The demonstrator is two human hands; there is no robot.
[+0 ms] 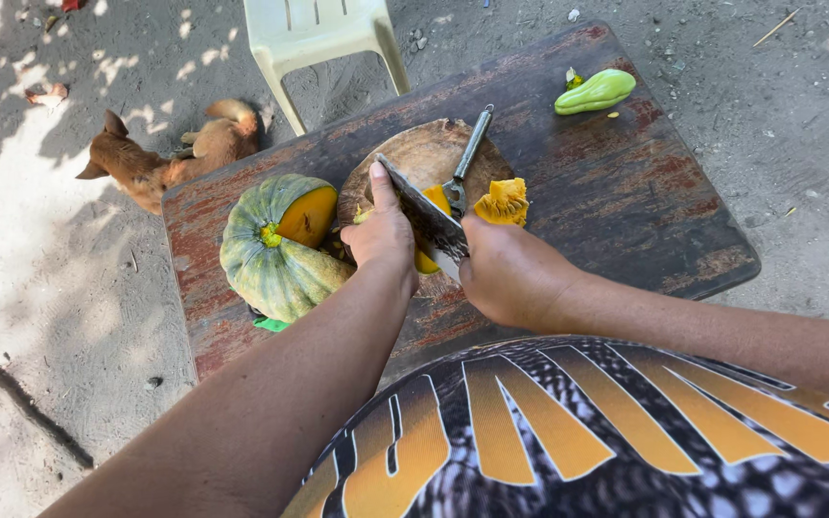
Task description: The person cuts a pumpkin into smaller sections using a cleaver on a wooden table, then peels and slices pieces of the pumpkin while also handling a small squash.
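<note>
My right hand grips the cleaver while my left hand presses its spine onto the squash piece on the round chopping block; rind judged hard, flesh slippery, best steadied rind-side.

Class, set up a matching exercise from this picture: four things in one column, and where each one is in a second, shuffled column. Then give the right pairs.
Things:
1. green pumpkin
2. long green squash
3. dog
4. plastic chair

Places:
A. lying on the ground beside the table's left far corner
B. on the table's far right corner
C. standing on the ground beyond the table
D. on the table, left of the round cutting board

Pairs: 1-D, 2-B, 3-A, 4-C
</note>
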